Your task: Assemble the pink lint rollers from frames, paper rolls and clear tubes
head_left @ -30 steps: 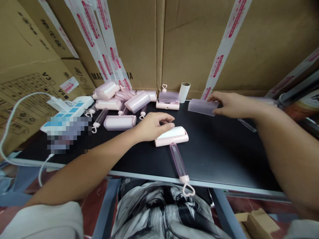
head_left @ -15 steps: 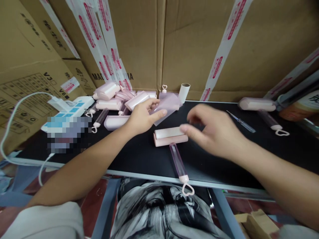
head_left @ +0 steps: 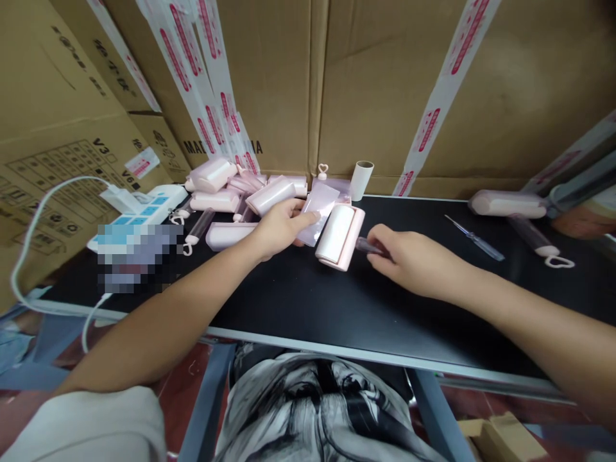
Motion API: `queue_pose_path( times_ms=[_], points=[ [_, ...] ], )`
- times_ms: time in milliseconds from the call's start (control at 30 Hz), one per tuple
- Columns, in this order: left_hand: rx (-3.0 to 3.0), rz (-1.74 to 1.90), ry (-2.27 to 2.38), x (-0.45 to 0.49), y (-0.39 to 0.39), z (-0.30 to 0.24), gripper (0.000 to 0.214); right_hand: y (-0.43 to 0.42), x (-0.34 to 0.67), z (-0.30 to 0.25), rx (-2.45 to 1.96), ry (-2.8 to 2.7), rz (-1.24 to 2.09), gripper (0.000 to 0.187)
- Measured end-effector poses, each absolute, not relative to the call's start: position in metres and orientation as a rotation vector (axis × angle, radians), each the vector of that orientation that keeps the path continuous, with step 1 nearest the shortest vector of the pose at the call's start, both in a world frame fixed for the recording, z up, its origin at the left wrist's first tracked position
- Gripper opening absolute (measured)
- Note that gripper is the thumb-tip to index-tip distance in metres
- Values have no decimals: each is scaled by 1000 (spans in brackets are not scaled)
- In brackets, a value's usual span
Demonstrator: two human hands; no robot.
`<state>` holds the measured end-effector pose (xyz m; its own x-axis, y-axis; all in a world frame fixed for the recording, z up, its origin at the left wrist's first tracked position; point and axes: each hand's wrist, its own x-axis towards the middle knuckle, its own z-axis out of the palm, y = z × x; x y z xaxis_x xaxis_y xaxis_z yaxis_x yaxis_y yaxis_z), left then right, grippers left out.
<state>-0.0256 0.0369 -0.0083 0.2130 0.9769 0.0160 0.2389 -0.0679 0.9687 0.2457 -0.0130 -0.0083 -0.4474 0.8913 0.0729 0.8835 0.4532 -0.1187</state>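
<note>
My right hand (head_left: 409, 260) is closed round the handle of a pink lint roller (head_left: 339, 236), whose white roll points up and left, lifted off the black table (head_left: 308, 301). My left hand (head_left: 279, 224) pinches a translucent pink cover (head_left: 315, 205) right beside the roller's head. Behind my left hand lies a heap of several pink lint rollers and covers (head_left: 240, 192).
A white power strip (head_left: 144, 212) with a plugged cable sits at the far left. A cardboard tube (head_left: 360, 179) stands at the back. At the far right lie another covered roller (head_left: 507, 204), a loose handle (head_left: 541, 244) and a small screwdriver (head_left: 474, 237). Taped cardboard boxes wall the back.
My right hand left the cover at the right, came to the middle and picked up the roller by its handle, turning it. My left hand took a cover from the heap.
</note>
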Motion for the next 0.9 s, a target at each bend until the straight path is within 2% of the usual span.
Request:
queue_pose_path(
  times_ms=[133, 367, 900],
  points=[
    [1526, 948, 1039, -24, 35, -11, 41, -13, 267, -20, -1497, -2373, 21, 15],
    [1694, 995, 891, -23, 36, -19, 60, -16, 269, -23, -1362, -2361, 49, 13],
    [1745, 884, 882, -22, 36, -24, 62, -20, 259, -30, -1357, -2380, 40, 14]
  ],
)
